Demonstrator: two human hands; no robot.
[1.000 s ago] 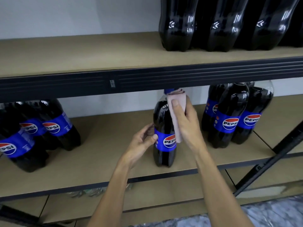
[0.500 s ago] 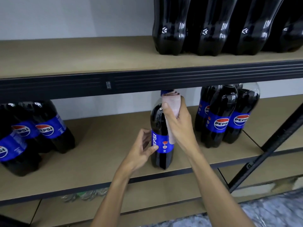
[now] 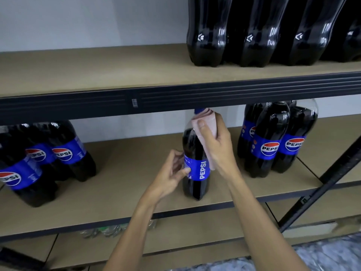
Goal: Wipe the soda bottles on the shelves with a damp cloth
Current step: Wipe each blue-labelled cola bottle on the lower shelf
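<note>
Fingers (image 3: 201,125) of the right hand (image 3: 216,147) curl round a pink cloth (image 3: 208,119), thumb flat on it, pressing it vs. the neck & shoulder of one Pepsi bottle (image 3: 195,184). The left hand (image 3: 172,177) grips the same bottle at its blue label (image 3: 199,169): thumb on the label, other fingers curled round the left side. The bottle stands upright on the middle shelf (image 3: 127,163), close to the front edge. Its blue cap (image 3: 199,110) sits just under the dark metal beam (image 3: 195,96), so v. little headroom.

Counts:
- 1 bottle in hand.
- 3 in the left cluster (image 3: 64,153).
- At least 3 in the right cluster (image 3: 269,147); maybe one more behind, can't tell.
- 4 upper bottles (image 3: 207,45) on the upper shelf (image 3: 97,69), only lower halves in view, the last cut by the frame edge.

Room: bare board on both sides of the held bottle, more at left than at right. The right cluster is near the right hand, not touching. A black diagonal brace (image 3: 322,188) crosses the far right.

Materials:
- Shelves are matte tan fibreboard w/ black metal edging.
- Bottles are glossy clear plastic w/ dark cola, waisted, lobed bases.
- The cloth is soft and folded.
- The lower shelf (image 3: 195,227) is the same board, w/ blurred clear-wrapped items (image 3: 117,229) on it that I can't make out.
</note>
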